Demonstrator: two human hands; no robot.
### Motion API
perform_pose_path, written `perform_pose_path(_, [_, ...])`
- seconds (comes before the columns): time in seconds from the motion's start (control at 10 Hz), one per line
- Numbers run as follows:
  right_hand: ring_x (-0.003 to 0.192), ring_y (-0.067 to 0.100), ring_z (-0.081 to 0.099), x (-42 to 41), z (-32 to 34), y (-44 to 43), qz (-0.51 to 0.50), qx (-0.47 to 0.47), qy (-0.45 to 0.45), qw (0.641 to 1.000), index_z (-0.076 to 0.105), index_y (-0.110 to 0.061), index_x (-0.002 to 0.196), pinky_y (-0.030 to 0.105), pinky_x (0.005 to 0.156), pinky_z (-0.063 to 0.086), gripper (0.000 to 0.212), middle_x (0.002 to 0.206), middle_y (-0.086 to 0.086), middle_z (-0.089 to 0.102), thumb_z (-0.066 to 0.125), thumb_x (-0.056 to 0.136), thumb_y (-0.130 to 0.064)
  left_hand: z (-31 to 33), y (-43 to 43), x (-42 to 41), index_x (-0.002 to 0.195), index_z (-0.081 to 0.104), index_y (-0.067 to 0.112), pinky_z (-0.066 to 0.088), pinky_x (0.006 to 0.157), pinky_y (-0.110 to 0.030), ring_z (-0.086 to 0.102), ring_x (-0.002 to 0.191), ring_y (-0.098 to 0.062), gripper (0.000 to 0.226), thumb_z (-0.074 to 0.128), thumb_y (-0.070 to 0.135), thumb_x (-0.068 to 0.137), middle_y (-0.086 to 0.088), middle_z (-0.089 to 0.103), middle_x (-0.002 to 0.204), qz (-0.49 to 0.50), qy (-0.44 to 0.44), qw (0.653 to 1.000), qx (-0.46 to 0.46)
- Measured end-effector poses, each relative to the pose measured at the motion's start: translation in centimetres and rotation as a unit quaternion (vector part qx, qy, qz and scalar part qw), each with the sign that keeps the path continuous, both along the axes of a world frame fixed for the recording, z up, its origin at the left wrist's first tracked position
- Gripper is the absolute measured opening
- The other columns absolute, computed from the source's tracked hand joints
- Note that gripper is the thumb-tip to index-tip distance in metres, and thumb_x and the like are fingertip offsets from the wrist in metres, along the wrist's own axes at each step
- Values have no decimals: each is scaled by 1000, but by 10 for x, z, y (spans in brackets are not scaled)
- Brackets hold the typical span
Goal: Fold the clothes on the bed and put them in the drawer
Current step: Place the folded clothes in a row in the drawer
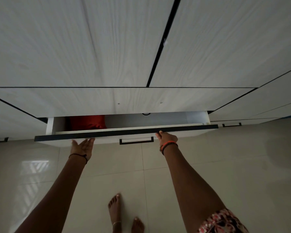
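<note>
Beneath white wardrobe doors [74, 39], the drawer front [124, 132] takes the left hand's [82, 147] straight fingers; the right hand's [166, 137] fingers are hidden. Pushing could pinch its thumb.

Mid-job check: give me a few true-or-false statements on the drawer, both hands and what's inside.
1. The drawer is partly open. True.
2. A red cloth lies at its left end. True.
3. The left hand grips the drawer handle. False: it presses with straight fingers on the drawer front, left of the handle.
4. The right hand hangs free. False: it touches the top edge of the drawer front, right of the handle.
</note>
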State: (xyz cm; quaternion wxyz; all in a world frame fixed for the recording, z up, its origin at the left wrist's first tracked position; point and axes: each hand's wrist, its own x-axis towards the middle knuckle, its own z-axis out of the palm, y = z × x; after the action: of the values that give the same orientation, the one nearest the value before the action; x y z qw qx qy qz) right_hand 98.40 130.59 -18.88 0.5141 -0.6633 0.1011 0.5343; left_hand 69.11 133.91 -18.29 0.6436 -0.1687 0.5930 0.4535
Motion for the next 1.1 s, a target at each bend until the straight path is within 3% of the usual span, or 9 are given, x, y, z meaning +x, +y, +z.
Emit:
perform_pose_path(0.1, [88,29,57,-10,21,11,-9,-5,-23,1000,19,15,141,19,62,52,42,81,5,40,23,101,2,0,10,-2,145,21,-5,32,111,-37,35,136,-33,80,14,59,96,-22,28,150,103,-76,991,28])
perform_pose_path(0.2, [117,38,54,-3,26,27,-6,-50,-70,996,32,6,139,28,85,54,43,101,14,46,35,97,-5,8,22,1,147,9,-3,26,114,-43,27,139,-37,91,17,68,91,-23,18,153,172,-114,977,54])
perform_pose_path(0.3, [112,35,57,-5,35,35,-86,-28,-19,996,31,-3,141,39,99,49,49,118,16,44,39,97,-24,7,31,1,148,0,0,23,115,-44,22,140,-39,99,22,74,87,-26,14,153,195,-137,968,74])
perform_pose_path(0.4, [107,36,59,-8,31,40,-150,27,25,988,26,-9,146,40,100,48,64,96,18,50,44,97,-45,12,35,5,148,-1,1,25,114,-44,25,139,-39,101,25,75,85,-27,16,152,195,-134,968,82])
perform_pose_path(0.5, [109,36,59,-10,26,42,-164,68,36,983,24,-16,148,39,100,47,70,89,20,55,45,93,-55,10,41,8,149,-3,5,29,112,-44,30,137,-40,101,30,75,84,-27,21,151,195,-125,969,85])
perform_pose_path(0.7, [119,39,52,-9,22,54,-151,116,51,980,25,-30,147,40,100,47,69,136,24,43,48,90,-59,3,50,11,150,-7,13,26,113,-44,40,133,-32,99,19,80,82,-21,33,148,121,-89,984,98])
perform_pose_path(0.9, [106,36,56,-3,16,66,-162,123,62,977,24,-24,148,39,96,49,80,130,28,46,56,84,-61,-3,54,12,150,-5,21,18,114,-49,34,138,-24,90,7,78,82,-16,52,136,64,-59,992,90])
perform_pose_path(1.1, [116,40,53,3,14,66,-162,122,87,975,21,-26,150,41,98,48,85,136,28,42,57,82,-63,-7,51,11,150,-4,21,17,115,-48,34,138,-22,87,8,77,84,-15,53,135,44,-51,993,95])
